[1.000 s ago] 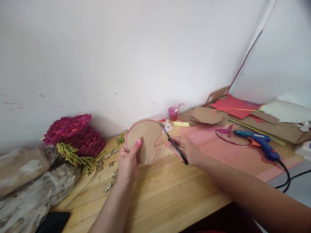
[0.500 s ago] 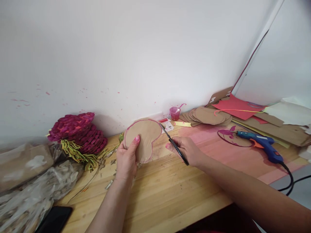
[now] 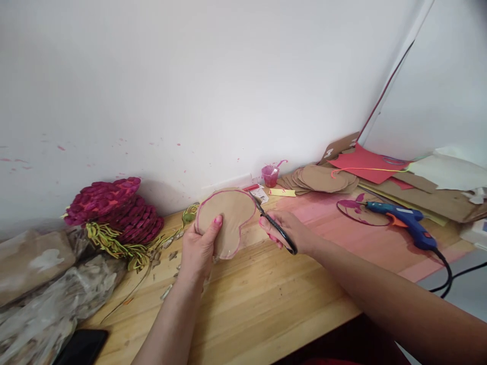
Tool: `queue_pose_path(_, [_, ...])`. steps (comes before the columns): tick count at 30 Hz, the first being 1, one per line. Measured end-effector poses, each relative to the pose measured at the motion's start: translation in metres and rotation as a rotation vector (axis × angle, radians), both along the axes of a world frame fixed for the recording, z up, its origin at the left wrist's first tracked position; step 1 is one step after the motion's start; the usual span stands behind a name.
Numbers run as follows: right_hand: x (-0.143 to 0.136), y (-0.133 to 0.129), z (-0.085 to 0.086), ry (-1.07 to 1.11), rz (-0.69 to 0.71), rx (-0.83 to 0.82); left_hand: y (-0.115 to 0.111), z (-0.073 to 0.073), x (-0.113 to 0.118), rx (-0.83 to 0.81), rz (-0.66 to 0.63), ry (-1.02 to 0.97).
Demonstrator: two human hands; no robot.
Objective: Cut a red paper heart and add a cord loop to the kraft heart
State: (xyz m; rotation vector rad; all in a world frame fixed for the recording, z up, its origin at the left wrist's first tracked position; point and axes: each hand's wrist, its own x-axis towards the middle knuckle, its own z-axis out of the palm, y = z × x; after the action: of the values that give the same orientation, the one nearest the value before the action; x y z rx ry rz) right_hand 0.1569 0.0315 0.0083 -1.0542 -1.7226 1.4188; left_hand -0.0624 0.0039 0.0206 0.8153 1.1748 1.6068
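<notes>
While upright, cup [image 3: 270, 177] beside cardboard [image 3: 323, 179]

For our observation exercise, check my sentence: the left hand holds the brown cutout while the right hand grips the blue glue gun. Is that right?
Not quite: the right hand grips black scissors, as the head view shows. The left hand does hold the brown cutout.

- Blue glue gun [image 3: 413, 223], lying on the surface [image 3: 243, 309]
- Pink-stained cup [image 3: 270, 176] near the wall [image 3: 213, 91]
- Black phone [image 3: 81, 347] — beside a clear plastic bag [image 3: 64, 304]
- Red sheet [image 3: 367, 165]
</notes>
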Motion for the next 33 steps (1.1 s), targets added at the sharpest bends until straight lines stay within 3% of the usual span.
queue_pose_path(11, [-0.001,-0.005,0.014,-0.043,-0.031,0.165,0.0,0.002,-0.001,0.013,0.013,-0.011])
queue_pose_path(33, [-0.001,-0.004,0.008,-0.144,-0.02,0.253,0.001,0.013,-0.009,-0.048,0.065,-0.043])
